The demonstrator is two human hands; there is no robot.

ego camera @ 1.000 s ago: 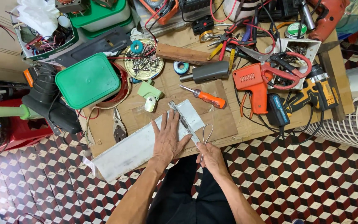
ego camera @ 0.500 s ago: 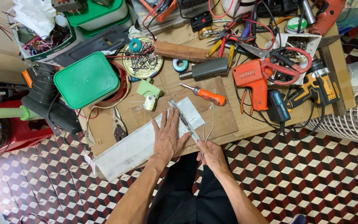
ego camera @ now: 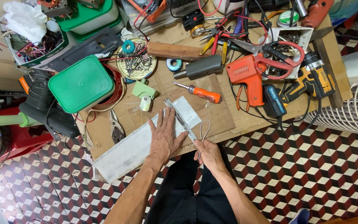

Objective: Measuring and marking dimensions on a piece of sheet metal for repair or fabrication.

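Head view: my left hand [ego camera: 163, 139] pressed flat, fingers spread, on long white plastic strip [ego camera: 139, 143] at bench edge; right hand [ego camera: 208, 154] pinched thin metal ruler [ego camera: 180, 119]. Strip judged light, stiff, slippery; hold mid-length.

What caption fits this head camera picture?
Left hand flat on a white panel, right hand by a metal ruler, tools all around.

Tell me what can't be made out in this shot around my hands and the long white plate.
Head view only:
- Long white plate: its middle is hidden under the left hand.
- Right hand: its fingertips curl under, so what its grip holds is too small to tell.
- Thin metal ruler: its lower end is covered by the hands.
- Thin wire loop: its lower ends are hidden by the right hand.
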